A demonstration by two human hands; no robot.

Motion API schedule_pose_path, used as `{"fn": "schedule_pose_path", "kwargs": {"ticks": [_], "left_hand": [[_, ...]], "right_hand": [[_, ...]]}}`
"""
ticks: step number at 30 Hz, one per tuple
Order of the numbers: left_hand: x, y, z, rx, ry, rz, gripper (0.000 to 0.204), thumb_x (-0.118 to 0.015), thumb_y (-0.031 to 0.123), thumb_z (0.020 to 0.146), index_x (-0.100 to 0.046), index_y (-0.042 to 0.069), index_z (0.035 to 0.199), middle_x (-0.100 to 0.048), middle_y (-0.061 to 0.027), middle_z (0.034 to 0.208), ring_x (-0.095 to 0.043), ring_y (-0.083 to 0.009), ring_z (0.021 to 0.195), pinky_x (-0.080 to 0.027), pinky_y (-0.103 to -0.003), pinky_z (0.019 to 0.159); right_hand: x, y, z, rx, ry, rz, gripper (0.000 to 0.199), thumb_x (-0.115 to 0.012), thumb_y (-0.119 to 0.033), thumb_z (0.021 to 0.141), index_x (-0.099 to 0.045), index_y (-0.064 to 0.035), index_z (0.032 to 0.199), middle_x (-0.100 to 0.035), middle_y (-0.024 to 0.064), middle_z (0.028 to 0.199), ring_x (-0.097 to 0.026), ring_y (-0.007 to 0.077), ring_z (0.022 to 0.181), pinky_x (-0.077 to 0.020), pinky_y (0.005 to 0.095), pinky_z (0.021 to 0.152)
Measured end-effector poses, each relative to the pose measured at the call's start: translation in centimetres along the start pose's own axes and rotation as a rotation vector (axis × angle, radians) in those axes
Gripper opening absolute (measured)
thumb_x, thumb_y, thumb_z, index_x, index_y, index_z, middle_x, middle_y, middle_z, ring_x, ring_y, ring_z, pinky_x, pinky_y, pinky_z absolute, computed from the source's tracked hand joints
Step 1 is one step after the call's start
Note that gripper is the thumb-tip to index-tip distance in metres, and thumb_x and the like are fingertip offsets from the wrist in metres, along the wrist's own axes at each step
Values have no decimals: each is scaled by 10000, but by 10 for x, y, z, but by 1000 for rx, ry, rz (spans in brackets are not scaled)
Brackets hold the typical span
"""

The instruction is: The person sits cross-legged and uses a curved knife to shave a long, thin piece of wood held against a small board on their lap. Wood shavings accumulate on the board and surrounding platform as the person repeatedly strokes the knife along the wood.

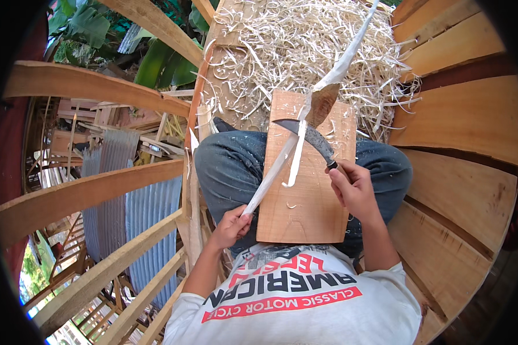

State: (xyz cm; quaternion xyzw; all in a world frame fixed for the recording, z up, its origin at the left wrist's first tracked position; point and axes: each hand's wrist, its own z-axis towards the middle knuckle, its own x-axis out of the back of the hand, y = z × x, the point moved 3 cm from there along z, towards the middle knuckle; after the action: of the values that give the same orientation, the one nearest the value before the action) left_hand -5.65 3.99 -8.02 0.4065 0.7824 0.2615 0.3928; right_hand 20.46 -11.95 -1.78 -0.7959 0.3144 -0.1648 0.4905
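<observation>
My left hand [231,227] is closed round the near end of a long pale wooden stick [272,177], which slants up and away to the far right. In my right hand [355,188] is the dark handle of a curved, sickle-like knife [316,140]. Its grey blade crosses the stick around the middle, with the tip pointing left. A long white shaving [295,164] hangs near the blade. Across my lap lies a flat wooden board [305,214]. A brown wooden piece [323,103] stands at the board's far end, beneath the stick.
Curled wood shavings [305,49] are heaped on the planks beyond my knees. Slatted wooden rails [92,183] run along my left, and wide planks [454,198] form a wall on my right. Corrugated sheets [152,221] and scrap timber [121,118] lie outside the rails.
</observation>
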Motion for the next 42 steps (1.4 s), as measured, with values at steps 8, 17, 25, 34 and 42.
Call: {"fn": "schedule_pose_path", "kwargs": {"ticks": [8,17,25,34,42], "left_hand": [[-1,7,5,35,-10,12,289,-470,348,978,-472,74,887,-348,50,604,-293,-30,484,-211,-195,435],[-5,8,2,11,27,60,273,-470,327,979,-474,73,881,-354,51,617,-310,-31,499,-229,-193,441],[-3,11,4,32,6,29,263,-473,318,978,-484,66,903,-351,53,629,-311,-33,508,-233,-193,447],[-5,8,5,25,7,51,260,-473,313,978,-478,67,894,-352,53,617,-306,-34,508,-238,-196,453],[-5,13,5,20,7,56,243,-468,296,982,-475,73,886,-358,52,613,-302,-32,501,-236,-195,449]], "right_hand": [[-10,9,-7,-31,-140,-37,162,-573,-152,924,-619,-1,886,-442,-84,590,-369,-3,505,-273,200,435],[-8,14,-5,89,-72,-158,187,-564,-163,931,-613,14,898,-464,-71,605,-388,2,533,-290,200,458],[3,4,4,7,-23,77,176,-589,-168,921,-623,1,959,-428,-88,594,-373,3,514,-286,203,439],[-17,18,-2,34,-291,-119,188,-580,-175,921,-627,4,891,-461,-59,620,-400,6,538,-291,197,453],[-2,11,5,-2,56,80,174,-581,-160,921,-629,6,906,-466,-56,575,-389,8,486,-283,197,423]]}}
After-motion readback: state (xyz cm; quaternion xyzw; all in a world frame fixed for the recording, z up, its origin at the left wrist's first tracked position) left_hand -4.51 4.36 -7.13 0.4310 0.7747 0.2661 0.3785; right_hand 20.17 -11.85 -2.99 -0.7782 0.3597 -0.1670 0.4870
